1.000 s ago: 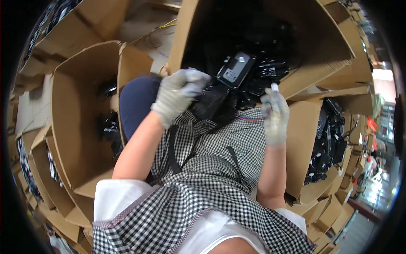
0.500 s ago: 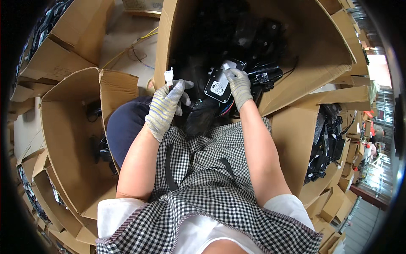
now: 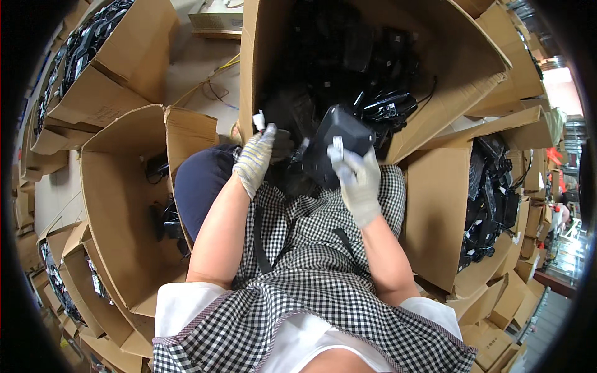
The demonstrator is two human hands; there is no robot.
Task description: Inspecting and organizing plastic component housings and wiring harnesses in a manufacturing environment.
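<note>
My left hand [image 3: 255, 163], in a striped knit glove, pinches a small white tag-like piece [image 3: 259, 120] upright between thumb and fingers. Its other fingers are dim against the dark box. At the near side of the large carton, a black rounded device [image 3: 333, 137] stands tilted above my lap, smooth dark side showing. My right hand [image 3: 359, 186], gloved too, reaches onto this device. Its slightly smeared fingertips close about a second white tag [image 3: 337, 147] lying over the black surface. Whether those fingers also grip the device itself is hidden.
The large cardboard box [image 3: 448, 112] in front holds several black parts, some in clear bags. An open carton [image 3: 118, 205] with a few dark parts stands to my left. Another carton [image 3: 438, 217] on my right holds bagged black parts. A yellow cable [image 3: 224, 67] lies on the floor.
The black device has turned over from its white-labelled plate side to its smooth side and come nearer. My right hand has drawn back toward my lap; the left still pinches its white tag.
</note>
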